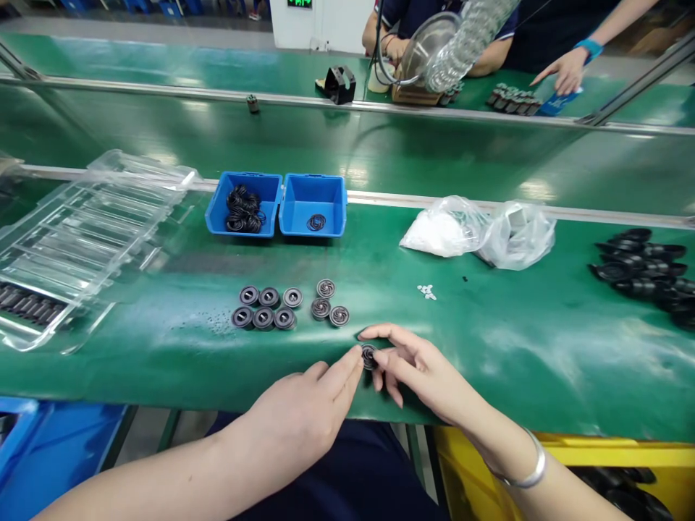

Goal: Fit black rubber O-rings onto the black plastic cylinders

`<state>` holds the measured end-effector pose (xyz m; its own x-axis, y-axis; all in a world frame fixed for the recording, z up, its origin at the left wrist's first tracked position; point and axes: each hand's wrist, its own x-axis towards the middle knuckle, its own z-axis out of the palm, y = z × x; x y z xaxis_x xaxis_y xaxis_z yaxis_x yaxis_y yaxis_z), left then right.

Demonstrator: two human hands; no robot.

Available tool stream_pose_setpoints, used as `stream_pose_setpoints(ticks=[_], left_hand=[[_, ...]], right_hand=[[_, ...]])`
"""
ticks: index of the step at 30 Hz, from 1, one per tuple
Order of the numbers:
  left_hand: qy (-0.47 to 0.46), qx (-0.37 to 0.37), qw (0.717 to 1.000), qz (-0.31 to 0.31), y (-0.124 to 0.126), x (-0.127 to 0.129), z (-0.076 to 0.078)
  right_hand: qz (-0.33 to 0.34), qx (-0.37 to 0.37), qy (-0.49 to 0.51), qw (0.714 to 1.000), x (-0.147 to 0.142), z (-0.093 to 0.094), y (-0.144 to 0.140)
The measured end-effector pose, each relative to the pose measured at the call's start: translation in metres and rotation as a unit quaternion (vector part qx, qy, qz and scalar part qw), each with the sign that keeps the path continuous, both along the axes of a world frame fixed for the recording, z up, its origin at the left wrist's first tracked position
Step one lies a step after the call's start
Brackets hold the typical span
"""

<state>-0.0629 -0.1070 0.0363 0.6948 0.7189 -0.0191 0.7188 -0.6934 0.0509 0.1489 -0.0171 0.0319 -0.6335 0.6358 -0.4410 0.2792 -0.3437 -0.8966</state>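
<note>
A small dark round part (369, 355) with a spiral face sits near the front edge of the green bench. My left hand (304, 416) touches it from the left with its fingertips. My right hand (418, 369) holds it from the right between thumb and fingers. Just beyond lie three similar spiral parts (329, 302) and several black round caps (266, 307) in two rows.
Two blue bins (312, 206) with black rings stand behind. Clear plastic trays (81, 239) lie at left, plastic bags (481, 231) at right, a heap of black parts (646, 271) far right. Small white bits (427, 291) lie loose. Other people work across the belt.
</note>
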Motion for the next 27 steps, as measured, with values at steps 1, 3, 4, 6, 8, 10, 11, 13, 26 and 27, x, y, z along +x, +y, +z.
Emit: stream_pose_setpoints(ticks=[1, 3, 4, 6, 8, 10, 11, 13, 26, 27], left_hand=[[0.007, 0.001, 1.0, -0.005, 0.001, 0.001, 0.0], [0.022, 0.004, 1.0, -0.011, 0.003, 0.002, 0.001], [0.027, 0.006, 1.0, -0.01, 0.003, 0.003, 0.002], [0.036, 0.013, 0.999, -0.007, 0.004, 0.003, 0.003], [0.041, 0.019, 0.999, -0.002, 0.004, 0.004, 0.006], [0.044, 0.021, 0.999, 0.002, 0.005, 0.004, 0.008], [0.046, 0.02, 0.999, 0.003, 0.005, 0.005, 0.009], [0.046, 0.019, 0.999, 0.003, 0.006, 0.006, 0.01], [0.056, 0.024, 0.998, -0.015, 0.007, 0.006, 0.008], [0.054, 0.026, 0.998, -0.018, 0.007, 0.006, 0.008]], right_hand=[[-0.012, -0.029, 0.006, 0.999, -0.001, 0.0, 0.002], [-0.043, -0.071, 0.024, 0.996, -0.003, 0.0, 0.004], [-0.054, -0.089, 0.033, 0.994, -0.004, 0.0, 0.006], [-0.067, -0.119, 0.046, 0.99, -0.005, -0.001, 0.008], [-0.069, -0.136, 0.047, 0.987, -0.006, 0.0, 0.011], [-0.066, -0.144, 0.04, 0.986, -0.006, 0.0, 0.014], [-0.064, -0.146, 0.036, 0.987, -0.006, 0.0, 0.016], [-0.057, -0.148, 0.028, 0.987, -0.007, 0.0, 0.019], [-0.05, -0.207, 0.046, 0.976, -0.006, 0.005, 0.028], [-0.055, -0.213, 0.055, 0.974, -0.005, 0.005, 0.027]])
